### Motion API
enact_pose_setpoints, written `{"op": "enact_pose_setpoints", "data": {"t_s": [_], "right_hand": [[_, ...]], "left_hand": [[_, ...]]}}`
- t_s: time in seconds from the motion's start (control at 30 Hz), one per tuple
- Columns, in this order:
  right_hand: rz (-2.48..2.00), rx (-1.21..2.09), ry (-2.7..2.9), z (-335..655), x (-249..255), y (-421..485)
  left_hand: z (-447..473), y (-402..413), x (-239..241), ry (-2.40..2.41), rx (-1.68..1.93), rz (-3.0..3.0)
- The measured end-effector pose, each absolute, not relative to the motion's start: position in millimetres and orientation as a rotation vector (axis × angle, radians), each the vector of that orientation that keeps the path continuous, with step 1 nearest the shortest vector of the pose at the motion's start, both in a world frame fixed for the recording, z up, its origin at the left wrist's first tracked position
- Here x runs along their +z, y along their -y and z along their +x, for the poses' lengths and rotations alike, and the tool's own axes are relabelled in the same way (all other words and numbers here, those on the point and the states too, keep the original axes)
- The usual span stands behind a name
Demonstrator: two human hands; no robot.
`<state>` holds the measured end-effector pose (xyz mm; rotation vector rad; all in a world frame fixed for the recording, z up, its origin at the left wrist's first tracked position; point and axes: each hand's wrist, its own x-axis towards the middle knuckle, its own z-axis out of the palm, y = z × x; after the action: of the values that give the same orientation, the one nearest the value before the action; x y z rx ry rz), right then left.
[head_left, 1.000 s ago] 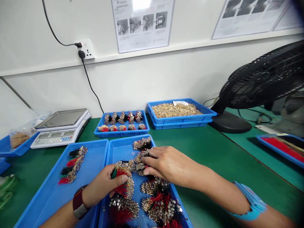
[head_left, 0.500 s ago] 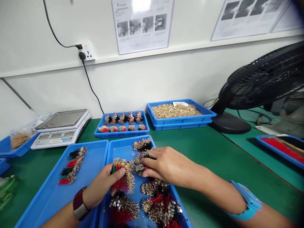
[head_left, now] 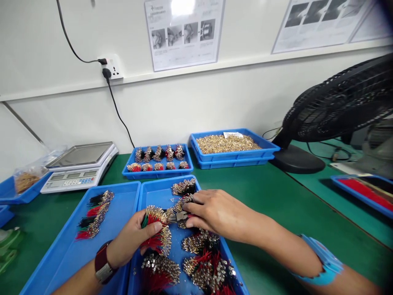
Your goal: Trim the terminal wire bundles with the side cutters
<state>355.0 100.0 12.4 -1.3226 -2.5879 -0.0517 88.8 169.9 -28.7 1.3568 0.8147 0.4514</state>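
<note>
My left hand [head_left: 133,237] grips a bundle of red and black wires with crimped brass terminals [head_left: 156,231] above a blue plastic tray [head_left: 184,178]. My right hand [head_left: 215,213] holds small metal pliers [head_left: 181,217], their handles hidden in my palm. The plier jaws sit right beside the bundle's terminals. Several more wire bundles [head_left: 208,266] lie in this tray under my hands. A second blue tray [head_left: 113,186] to the left holds a few neat rows of wire bundles [head_left: 96,215].
Behind stand a small blue tray of wire bundles [head_left: 158,173], a stacked blue tray of loose brass terminals [head_left: 233,160], and a digital scale [head_left: 80,174]. A black fan [head_left: 337,106] stands at the right of the green bench mat [head_left: 276,205].
My left hand has lowered the wire bundle slightly and tilted it since half a second ago. My right hand and the pliers have barely moved.
</note>
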Motion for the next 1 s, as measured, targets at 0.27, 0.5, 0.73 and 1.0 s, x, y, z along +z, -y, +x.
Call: {"op": "enact_pose_setpoints", "data": {"t_s": [0.27, 0.5, 0.73, 1.0], "right_hand": [[-1.33, -0.034, 2.586, 354.5, 10.9, -100.6], [-1.258, 0.029, 2.59, 354.6, 11.6, -101.3], [-1.269, 0.047, 2.638, 355.3, 10.1, -100.7], [-1.319, -0.048, 2.574, 354.3, 11.6, -100.1]], "left_hand": [[84.8, -170.9, -32.3, -0.772, 0.391, 1.367], [84.4, -174.2, -41.3, -0.757, 0.394, 1.386], [86.7, -173.8, -45.6, -0.862, 0.419, 1.378], [86.5, -176.6, -43.6, -0.825, 0.38, 1.467]]}}
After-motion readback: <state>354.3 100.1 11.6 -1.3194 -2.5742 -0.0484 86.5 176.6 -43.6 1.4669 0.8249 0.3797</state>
